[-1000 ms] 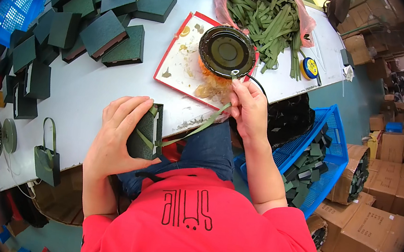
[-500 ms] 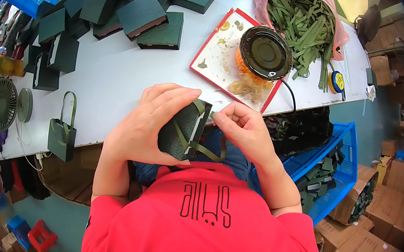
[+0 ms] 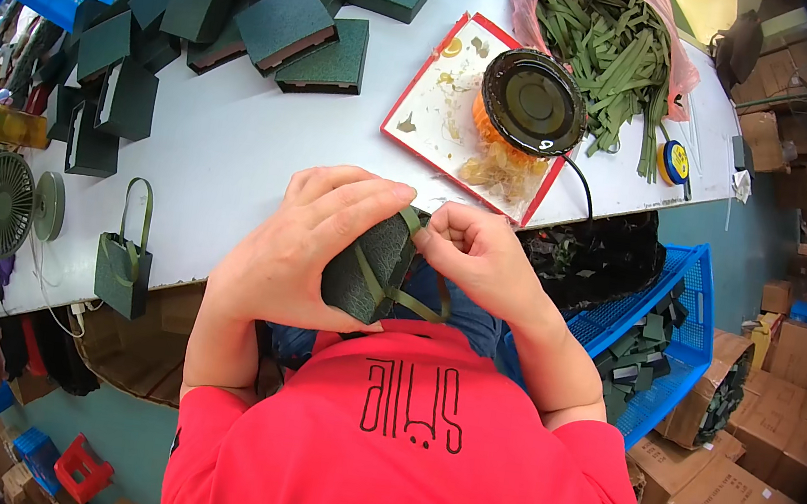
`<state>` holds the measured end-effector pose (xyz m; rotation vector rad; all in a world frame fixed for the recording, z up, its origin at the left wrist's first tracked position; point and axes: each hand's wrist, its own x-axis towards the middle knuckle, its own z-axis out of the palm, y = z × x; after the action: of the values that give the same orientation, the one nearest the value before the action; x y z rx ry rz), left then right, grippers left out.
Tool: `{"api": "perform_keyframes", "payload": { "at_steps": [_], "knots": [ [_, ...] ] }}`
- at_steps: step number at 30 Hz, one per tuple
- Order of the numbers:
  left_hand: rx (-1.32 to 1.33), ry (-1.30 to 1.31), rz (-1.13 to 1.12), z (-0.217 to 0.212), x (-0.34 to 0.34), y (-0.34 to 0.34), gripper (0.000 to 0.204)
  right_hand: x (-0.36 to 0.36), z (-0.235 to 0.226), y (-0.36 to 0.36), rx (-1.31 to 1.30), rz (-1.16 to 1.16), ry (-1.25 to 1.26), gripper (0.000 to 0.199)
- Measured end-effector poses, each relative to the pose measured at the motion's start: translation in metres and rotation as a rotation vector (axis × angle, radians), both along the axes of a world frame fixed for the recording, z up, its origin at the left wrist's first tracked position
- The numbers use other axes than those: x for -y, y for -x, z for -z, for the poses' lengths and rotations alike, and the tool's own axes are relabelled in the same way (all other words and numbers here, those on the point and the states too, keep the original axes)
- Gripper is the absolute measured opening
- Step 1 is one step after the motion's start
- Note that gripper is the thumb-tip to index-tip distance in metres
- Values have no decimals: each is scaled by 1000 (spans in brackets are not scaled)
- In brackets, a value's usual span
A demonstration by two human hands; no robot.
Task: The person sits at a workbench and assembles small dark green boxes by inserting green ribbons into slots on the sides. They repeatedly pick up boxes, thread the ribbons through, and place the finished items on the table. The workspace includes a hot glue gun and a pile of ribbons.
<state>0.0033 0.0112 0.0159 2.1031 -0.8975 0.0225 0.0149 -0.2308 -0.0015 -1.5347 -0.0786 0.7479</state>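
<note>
In front of my shirt I hold a small dark green box (image 3: 348,280) with a textured surface. My left hand (image 3: 299,239) wraps round it from the left, thumb below and fingers along the top edge. A green ribbon (image 3: 422,307) crosses the box and hangs out in a loop at its lower right. Close to the upper right edge of the box, my right hand (image 3: 483,257) pinches the ribbon between thumb and bent fingers. Its fingertips hide the ribbon's end.
Several dark green boxes (image 3: 285,26) are heaped at the back left. A round black pot (image 3: 533,102) of dark liquid stands on a red-edged board (image 3: 420,113). Beyond it, green ribbons spill from a pink bag (image 3: 682,75). A ribbon-handled box (image 3: 122,283) stands left; a blue crate (image 3: 690,338) stands right.
The box has tilted and shifted slightly right in my left hand, hiding its pale edge. My right hand has moved a little left, closer against the box's edge.
</note>
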Motion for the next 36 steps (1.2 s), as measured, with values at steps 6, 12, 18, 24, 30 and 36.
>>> {"api": "perform_keyframes", "payload": {
  "at_steps": [6, 12, 18, 24, 30, 36],
  "knots": [
    [21, -39, 33, -1, 3, 0, 97, 3, 21, -5, 84, -70, -3, 23],
    [-19, -40, -16, 3, 1, -1, 101, 2, 12, -6, -61, 3, -96, 19],
    [-7, 6, -65, 6, -5, 0, 104, 17, 13, -5, 41, 245, -48, 23],
    [11, -13, -59, 7, -2, -1, 101, 7, 21, 1, 189, 189, 41, 22],
    [63, -121, -6, 2, 4, -1, 102, -6, 26, -3, 196, 84, 82, 25],
    [22, -20, -130, 14, 1, 1, 100, -8, 14, 4, 256, 272, 15, 18]
  ]
}}
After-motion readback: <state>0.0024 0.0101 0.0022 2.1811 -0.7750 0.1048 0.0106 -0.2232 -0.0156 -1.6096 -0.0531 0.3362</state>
